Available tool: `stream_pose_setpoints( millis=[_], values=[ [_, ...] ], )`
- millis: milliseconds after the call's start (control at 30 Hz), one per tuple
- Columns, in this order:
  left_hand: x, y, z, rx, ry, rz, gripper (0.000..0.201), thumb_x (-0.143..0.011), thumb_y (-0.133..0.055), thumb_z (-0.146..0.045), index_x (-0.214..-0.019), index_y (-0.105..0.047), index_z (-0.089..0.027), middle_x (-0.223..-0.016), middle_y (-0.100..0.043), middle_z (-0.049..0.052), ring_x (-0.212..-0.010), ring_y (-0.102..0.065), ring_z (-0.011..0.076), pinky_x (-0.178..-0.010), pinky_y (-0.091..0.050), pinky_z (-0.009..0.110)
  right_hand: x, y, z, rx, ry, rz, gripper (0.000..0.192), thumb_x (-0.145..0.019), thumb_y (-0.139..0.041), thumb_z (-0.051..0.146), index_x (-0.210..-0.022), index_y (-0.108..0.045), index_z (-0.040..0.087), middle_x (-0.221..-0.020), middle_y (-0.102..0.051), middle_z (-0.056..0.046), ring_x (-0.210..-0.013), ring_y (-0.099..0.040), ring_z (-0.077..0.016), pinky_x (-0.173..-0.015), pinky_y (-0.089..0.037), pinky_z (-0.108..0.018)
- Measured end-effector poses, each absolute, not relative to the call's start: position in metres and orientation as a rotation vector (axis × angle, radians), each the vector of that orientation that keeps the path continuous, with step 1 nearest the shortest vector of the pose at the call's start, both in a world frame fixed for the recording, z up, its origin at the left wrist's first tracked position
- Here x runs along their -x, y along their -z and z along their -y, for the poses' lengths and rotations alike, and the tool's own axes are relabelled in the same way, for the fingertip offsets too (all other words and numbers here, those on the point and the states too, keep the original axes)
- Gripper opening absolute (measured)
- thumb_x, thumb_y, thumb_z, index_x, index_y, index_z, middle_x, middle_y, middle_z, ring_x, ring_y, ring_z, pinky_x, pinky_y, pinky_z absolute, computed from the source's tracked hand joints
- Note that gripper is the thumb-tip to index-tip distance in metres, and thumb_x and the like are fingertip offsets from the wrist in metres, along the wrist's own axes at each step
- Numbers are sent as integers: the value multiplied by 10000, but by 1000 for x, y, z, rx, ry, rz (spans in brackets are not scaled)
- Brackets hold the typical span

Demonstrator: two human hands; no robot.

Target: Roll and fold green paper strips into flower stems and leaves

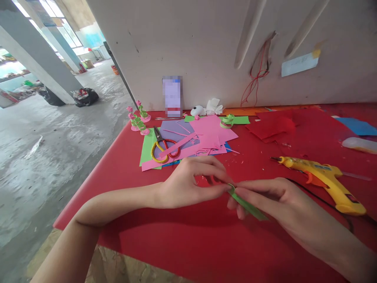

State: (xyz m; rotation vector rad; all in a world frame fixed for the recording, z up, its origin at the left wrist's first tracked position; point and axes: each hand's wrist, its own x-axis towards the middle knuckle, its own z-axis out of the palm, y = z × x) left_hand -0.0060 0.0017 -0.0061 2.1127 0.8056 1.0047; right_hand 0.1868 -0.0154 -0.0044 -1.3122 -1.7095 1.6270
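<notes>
Both hands (pixel 232 188) on unmarked green paper strip (pixel 247 205)

Two hands: left hand (pixel 188 182), right hand (pixel 278 200). One green paper strip (pixel 247 205) between them. One glue gun (pixel 324 179). One pair of scissors (pixel 161 147). Three paper flowers (pixel 138 118). One green paper coil (pixel 226 121). One computer mouse (pixel 196 111).

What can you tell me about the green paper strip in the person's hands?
The green paper strip is thin, narrow and bright green, and looks like craft paper. Its upper end is curled into a small coil, pinched between the fingertips of the left hand and the right hand. The rest runs straight, slanting down to the right under the right fingers. It is held just above the red table.
</notes>
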Motion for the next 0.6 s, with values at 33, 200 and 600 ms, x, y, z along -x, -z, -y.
stream_pose_setpoints(
  millis=[33,200,600],
  values=[
    [6,6,-2,-2108,-1014,-797,92,-773,-636,-161,-769,-704,-99,-769,-664,56,-686,-606,73,-624,-520,172,-187,5,15,1321,-1611,1704,398,-743,-567,570,-682,-698,199,-632,-670,-31,-567,-584,-112,-501,-457,-203],
    [6,7,-3,-2123,-1043,-759,105,-765,-644,-139,-785,-710,-61,-772,-677,84,-684,-616,74,-623,-516,156,-186,3,16,1351,-1301,1810,256,-710,-603,454,-802,-733,252,-747,-716,-25,-664,-665,-168,-612,-552,-257],
    [3,9,0,-2071,-902,-810,165,-783,-646,-219,-758,-743,-88,-741,-719,93,-676,-640,113,-625,-528,201,-185,16,27,1065,143,2307,341,-873,-436,248,-615,-654,197,-657,-698,-34,-516,-625,-143,-477,-475,-264]
  ],
)
